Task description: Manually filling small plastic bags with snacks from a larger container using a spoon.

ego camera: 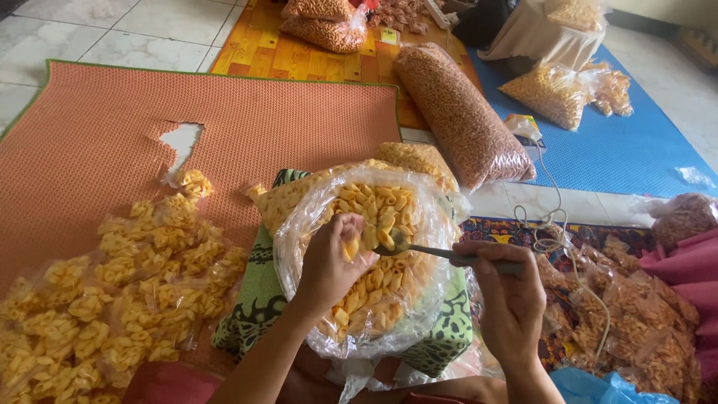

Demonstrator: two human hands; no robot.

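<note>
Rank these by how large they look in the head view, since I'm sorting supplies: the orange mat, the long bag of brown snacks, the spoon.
1. orange mat
2. long bag of brown snacks
3. spoon, held in the right hand, though it's nearer the camera

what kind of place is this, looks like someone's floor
Likely a home floor used for packing snacks by hand, not a factory. Mats lie over floor tiles; a heap of small filled packets sits on one. The right hand spoons yellow snacks from a big open bag, which the left hand holds.
</note>
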